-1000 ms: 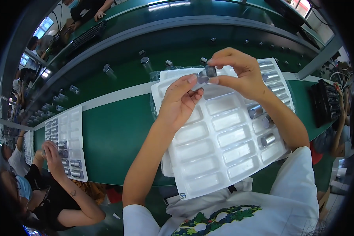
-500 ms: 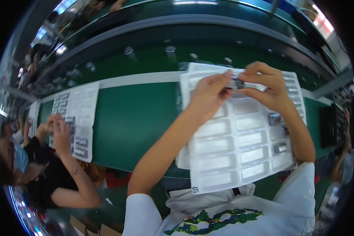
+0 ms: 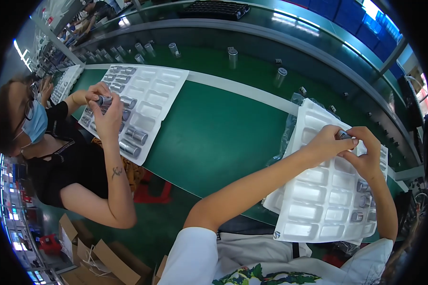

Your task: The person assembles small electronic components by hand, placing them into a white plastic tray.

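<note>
Both my hands meet over the upper part of a white moulded plastic tray [image 3: 303,232]. Between their fingers is a small silver-and-dark cylindrical part [image 3: 345,135]. My left hand [image 3: 325,145] pinches it from the left, and my right hand [image 3: 367,154] grips it from the right, so the fingers cover much of it. Several silver metal cylinders [image 3: 357,217] lie in the tray's pockets beside my right forearm. Many pockets on the tray's left side hold nothing. Under this tray, the edge of another white tray [image 3: 272,202] shows, with clear plastic film [image 3: 290,128] along the left.
To the left, a co-worker's hands [image 3: 107,111] hold a silver cylinder over another white tray [image 3: 164,90], partly filled with cylinders. Beyond the pale rail [image 3: 242,90], silver cylinders [image 3: 281,73] stand spaced along a green belt. Cardboard boxes [image 3: 111,263] sit on the floor at lower left.
The view has swung left, so my tray and hands appear farther right and lower, and the co-worker shows more fully. My hands still hold the small part together.
</note>
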A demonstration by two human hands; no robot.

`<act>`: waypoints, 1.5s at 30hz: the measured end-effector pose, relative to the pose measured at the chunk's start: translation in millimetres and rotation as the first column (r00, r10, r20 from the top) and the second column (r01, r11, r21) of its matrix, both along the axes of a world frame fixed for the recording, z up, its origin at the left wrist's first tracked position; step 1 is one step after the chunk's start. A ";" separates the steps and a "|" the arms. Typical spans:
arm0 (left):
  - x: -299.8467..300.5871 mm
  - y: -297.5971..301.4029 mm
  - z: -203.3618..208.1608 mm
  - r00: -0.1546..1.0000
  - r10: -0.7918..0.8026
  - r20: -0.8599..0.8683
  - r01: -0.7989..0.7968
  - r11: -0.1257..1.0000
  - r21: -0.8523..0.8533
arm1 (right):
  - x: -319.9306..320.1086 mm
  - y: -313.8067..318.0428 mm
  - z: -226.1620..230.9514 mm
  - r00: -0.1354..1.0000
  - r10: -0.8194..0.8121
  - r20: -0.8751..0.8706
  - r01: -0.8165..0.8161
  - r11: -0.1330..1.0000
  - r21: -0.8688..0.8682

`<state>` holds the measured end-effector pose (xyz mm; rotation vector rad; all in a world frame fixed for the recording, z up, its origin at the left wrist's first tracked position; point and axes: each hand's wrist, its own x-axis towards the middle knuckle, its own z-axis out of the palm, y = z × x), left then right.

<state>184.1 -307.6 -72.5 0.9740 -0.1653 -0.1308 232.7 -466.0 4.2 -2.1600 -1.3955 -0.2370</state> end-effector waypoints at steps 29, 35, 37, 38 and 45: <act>-45.0 -118.3 14.3 0.656 -0.478 0.584 -0.427 0.402 0.810 | 146.2 188.2 -44.1 0.969 -0.038 0.245 0.161 0.848 -0.506; -36.6 -128.3 -6.8 0.644 -0.585 0.493 -0.392 0.301 0.870 | 104.5 209.1 -50.1 0.989 0.036 0.147 0.088 0.650 -0.755; -39.1 -132.2 -9.2 0.632 -0.480 0.609 -0.444 0.420 0.792 | 108.3 205.8 -53.5 0.995 -0.006 0.102 0.085 0.612 -0.786; -36.3 -133.8 -8.0 0.641 -0.472 0.605 -0.444 0.415 0.794 | 108.4 206.1 -50.8 0.995 0.005 0.097 0.074 0.613 -0.786; -20.0 -134.8 3.8 0.774 -0.363 0.518 -0.314 0.490 0.813 | 128.3 185.6 -42.9 0.997 0.068 0.035 -0.045 0.887 -0.459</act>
